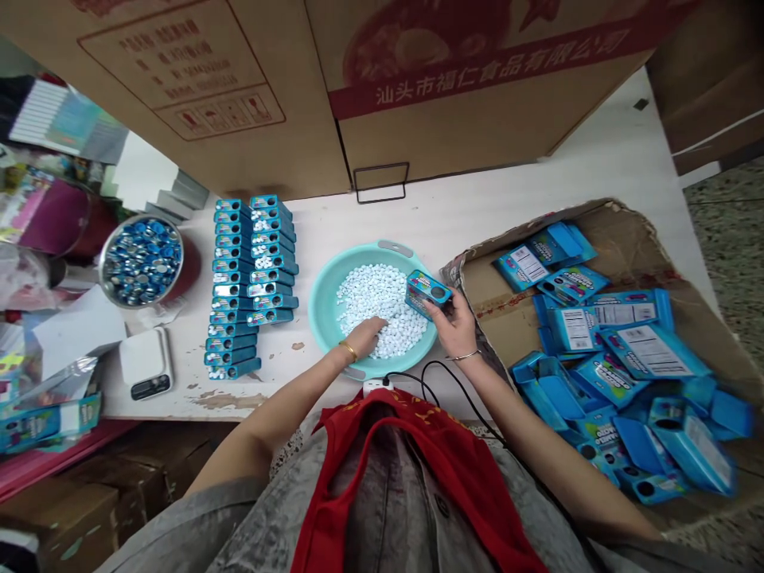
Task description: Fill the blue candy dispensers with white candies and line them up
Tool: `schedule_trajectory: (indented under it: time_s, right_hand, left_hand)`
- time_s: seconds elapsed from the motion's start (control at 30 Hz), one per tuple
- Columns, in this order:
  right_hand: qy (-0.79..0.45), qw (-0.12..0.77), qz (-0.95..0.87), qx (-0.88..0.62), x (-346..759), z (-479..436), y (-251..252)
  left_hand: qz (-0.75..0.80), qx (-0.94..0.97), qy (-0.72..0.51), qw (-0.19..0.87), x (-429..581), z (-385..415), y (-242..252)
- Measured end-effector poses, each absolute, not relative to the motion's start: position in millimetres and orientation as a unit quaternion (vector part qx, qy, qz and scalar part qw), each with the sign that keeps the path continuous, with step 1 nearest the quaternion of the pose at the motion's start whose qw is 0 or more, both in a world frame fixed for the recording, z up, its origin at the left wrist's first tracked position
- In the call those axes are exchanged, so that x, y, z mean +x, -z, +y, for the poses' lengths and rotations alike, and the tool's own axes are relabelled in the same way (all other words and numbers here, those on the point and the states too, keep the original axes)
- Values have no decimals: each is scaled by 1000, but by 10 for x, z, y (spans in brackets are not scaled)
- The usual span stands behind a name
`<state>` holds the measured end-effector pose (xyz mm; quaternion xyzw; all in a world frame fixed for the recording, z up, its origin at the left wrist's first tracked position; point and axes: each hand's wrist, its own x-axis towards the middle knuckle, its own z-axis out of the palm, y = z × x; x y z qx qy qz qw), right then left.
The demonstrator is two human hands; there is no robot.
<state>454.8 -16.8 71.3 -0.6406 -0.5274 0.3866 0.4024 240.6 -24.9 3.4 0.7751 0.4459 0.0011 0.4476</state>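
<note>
A teal basin (327, 296) on the white table holds a heap of small white candies (382, 302). My left hand (368, 334) is plunged into the candies, fingers curled down among them. My right hand (454, 318) holds a small blue candy box (426, 293) tilted over the basin's right rim, its round opening facing me. Two rows of filled blue boxes (247, 278) lie stacked left of the basin.
A flattened cardboard tray (633, 231) at the right holds several empty blue boxes (614, 350). A metal bowl of blue caps (142, 259) and a small white scale (146, 362) sit at the left. Large cartons (334, 87) stand behind. A black cable (430, 378) runs by my body.
</note>
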Motion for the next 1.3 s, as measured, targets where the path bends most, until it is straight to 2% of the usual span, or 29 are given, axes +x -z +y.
schedule_trajectory:
  time_s: [0.17, 0.37, 0.47, 0.67, 0.87, 1.0, 1.1, 1.2, 1.3]
  right_hand:
    - [-386, 422, -510, -642, 4577, -163, -751]
    - [-282, 369, -638, -614, 4561, -179, -796]
    - [-280, 337, -686, -581, 4483, -218, -772]
    - [-270, 305, -729, -551, 4336, -291, -694]
    - [-274, 308, -730, -545, 4302, -297, -669]
    - [-278, 316, -715, -558, 4366, -285, -657]
    - [-274, 322, -699, -577, 4436, -256, -666]
    - [-264, 334, -688, -588, 4484, -212, -705]
    - [-258, 338, -678, -599, 4502, -169, -763]
  left_hand:
    - [403, 754, -97, 509, 2117, -187, -291]
    - [380, 805, -120, 440, 1769, 98, -1067]
    - [384, 838, -66, 383, 1783, 240, -1433]
    - [402, 872, 154, 233, 2213, 326, -2002]
    - [410, 882, 162, 168, 2540, 213, -2380]
    - [447, 873, 112, 158, 2286, 338, -2133]
    - [513, 840, 75, 162, 2054, 491, -1516]
    - [535, 816, 87, 200, 2011, 517, -777]
    - [527, 813, 85, 234, 2142, 351, -264]
